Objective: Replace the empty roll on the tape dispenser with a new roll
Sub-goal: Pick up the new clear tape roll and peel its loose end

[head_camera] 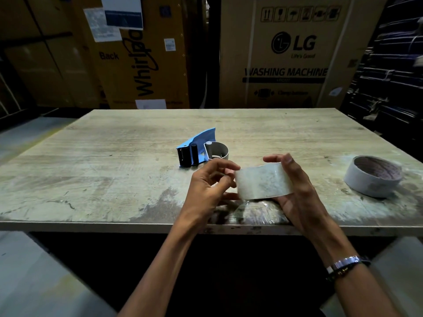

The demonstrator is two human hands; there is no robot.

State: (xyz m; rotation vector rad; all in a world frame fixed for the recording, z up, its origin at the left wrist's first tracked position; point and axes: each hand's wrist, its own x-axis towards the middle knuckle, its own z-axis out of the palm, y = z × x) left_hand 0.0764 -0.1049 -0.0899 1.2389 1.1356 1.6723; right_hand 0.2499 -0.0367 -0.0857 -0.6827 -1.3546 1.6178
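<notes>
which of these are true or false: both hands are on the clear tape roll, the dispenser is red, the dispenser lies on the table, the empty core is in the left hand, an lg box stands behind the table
1. Both hands are on the clear tape roll. True: the right hand grips it and the left hand picks at its edge.
2. The tape dispenser is red. False: it is blue.
3. The dispenser lies on the table. True.
4. The empty core is in the left hand. False: it sits on the table, off to the right.
5. An LG washing machine box stands behind the table. True.
</notes>
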